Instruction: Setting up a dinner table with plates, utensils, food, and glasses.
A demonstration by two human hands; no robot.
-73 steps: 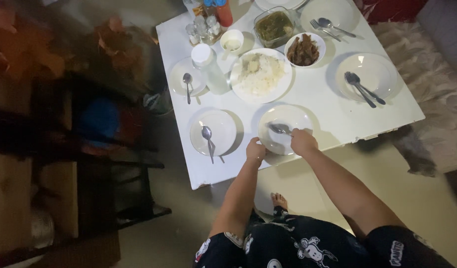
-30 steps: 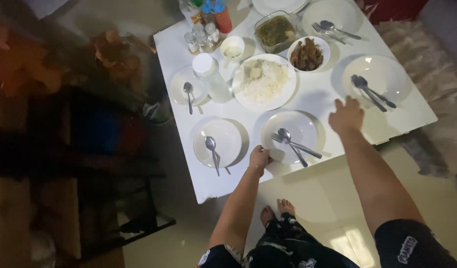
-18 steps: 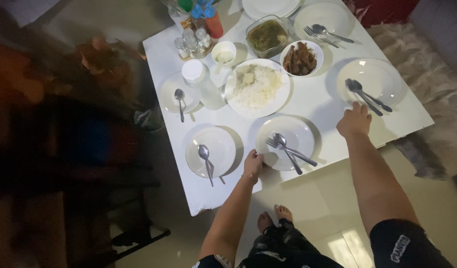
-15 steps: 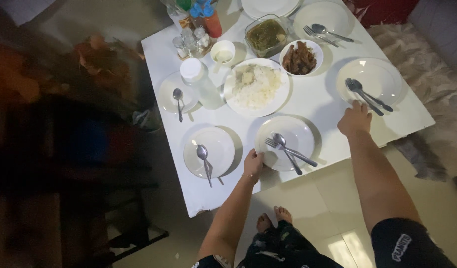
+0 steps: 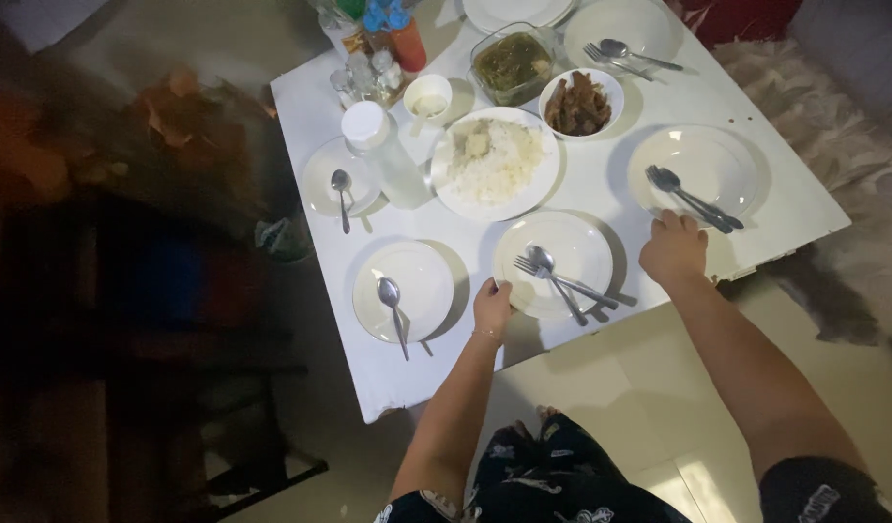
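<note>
My left hand (image 5: 491, 305) pinches the rim of the plate (image 5: 554, 263) at the table's (image 5: 407, 383) near edge; right hand (image 5: 673, 250) sits loosely curled, empty, beside another plate (image 5: 695, 165).

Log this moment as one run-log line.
left hand: on rim of near plate | right hand: on table by right plate | near plate: fork, spoon

My view: white table (image 5: 746, 247) on pale tiled floor (image 5: 649, 387). Shaggy grey rug (image 5: 852, 155) to right. Dark furniture (image 5: 126, 320) at left in shadow, dried orange leaves (image 5: 189, 111) above it.
</note>
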